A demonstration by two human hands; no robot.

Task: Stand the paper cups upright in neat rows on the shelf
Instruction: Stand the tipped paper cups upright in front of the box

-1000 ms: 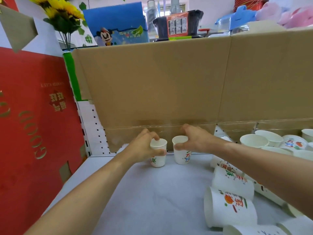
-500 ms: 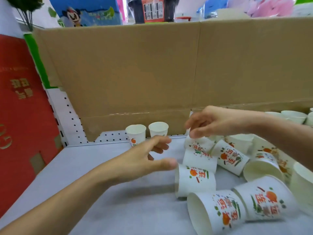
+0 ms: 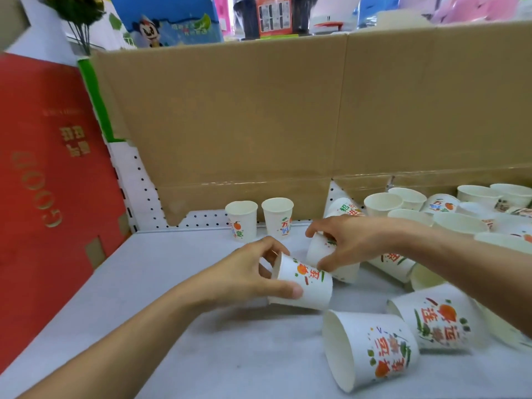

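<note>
left hand (image 3: 247,273), right hand (image 3: 355,240) dropped to tipped cups (image 3: 309,280) before upright pair (image 3: 242,218)
each grasps one; hard squeezing could crush paper.

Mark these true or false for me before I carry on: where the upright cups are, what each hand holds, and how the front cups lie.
1. Two upright cups stand side by side in front of the cardboard wall. True.
2. The left hand is empty. False: it grips a tipped cup.
3. The right hand grips a second tipped cup. True.
4. The nearest cups stand upright. False: they lie on their sides on the shelf.
</note>
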